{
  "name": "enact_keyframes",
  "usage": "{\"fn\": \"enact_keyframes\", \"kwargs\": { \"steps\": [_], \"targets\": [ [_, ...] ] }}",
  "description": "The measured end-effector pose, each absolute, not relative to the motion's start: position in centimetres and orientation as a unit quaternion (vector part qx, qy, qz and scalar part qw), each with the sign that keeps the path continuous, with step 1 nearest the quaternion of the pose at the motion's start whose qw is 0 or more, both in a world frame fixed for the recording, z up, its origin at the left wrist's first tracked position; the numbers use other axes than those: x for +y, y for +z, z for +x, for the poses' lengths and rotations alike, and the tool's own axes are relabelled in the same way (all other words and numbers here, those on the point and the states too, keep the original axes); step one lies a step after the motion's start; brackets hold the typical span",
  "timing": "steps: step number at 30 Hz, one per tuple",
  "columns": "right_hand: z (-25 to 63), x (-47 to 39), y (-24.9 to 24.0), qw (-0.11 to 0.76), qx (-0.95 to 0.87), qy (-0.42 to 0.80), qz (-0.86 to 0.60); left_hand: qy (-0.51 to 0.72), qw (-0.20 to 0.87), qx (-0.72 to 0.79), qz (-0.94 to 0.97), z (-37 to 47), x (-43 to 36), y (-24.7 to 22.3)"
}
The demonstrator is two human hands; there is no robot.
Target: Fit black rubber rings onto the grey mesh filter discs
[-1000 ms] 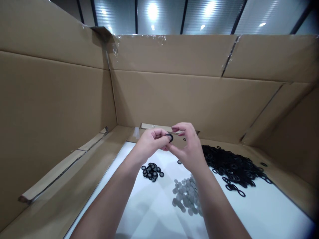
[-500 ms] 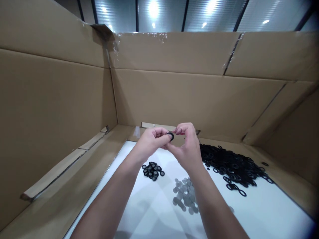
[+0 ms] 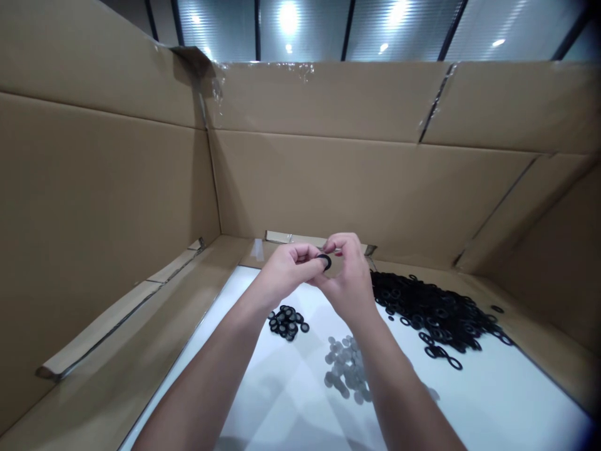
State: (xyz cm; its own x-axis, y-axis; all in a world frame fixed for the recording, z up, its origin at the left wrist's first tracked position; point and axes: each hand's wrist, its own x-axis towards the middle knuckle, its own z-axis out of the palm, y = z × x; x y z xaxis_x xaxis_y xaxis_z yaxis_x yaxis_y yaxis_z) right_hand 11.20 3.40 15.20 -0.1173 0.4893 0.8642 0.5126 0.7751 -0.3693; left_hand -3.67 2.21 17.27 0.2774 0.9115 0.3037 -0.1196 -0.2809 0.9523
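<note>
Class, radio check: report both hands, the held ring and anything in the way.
Left hand pinching black ring. Right hand close beside it, contact unclear. Right forearm partly covering grey discs.

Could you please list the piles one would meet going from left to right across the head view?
Small pile of grey-centred black rings, pile of grey discs, large pile of black rings.

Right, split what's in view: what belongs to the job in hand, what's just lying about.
Likely the job's:
- black ring in the left hand
- black ring pile
- grey discs
- grey-centred black rings

Likely just lying about:
- cardboard strip, left
- pale tape-like patch
</note>
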Motion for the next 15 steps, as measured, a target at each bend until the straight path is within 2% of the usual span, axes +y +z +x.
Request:
{"fn": "enact_keyframes", "kwargs": {
  "steps": [6, 13, 15],
  "targets": [
    [13.4, 3.3, 16.4, 0.501, -0.824, 0.029, -0.263, 0.511, 0.518, 0.311, 0.612, -4.0, 2.4, 17.2],
    [10.8, 3.6, 14.9, 0.578, -0.736, 0.020, -0.351, 0.512, 0.508, 0.319, 0.615, -3.8, 2.2, 17.2],
    [10.8, 3.7, 14.7, 0.577, -0.732, 0.028, -0.361, 0.515, 0.503, 0.320, 0.616, -3.8, 2.3, 17.3]
  ]
}}
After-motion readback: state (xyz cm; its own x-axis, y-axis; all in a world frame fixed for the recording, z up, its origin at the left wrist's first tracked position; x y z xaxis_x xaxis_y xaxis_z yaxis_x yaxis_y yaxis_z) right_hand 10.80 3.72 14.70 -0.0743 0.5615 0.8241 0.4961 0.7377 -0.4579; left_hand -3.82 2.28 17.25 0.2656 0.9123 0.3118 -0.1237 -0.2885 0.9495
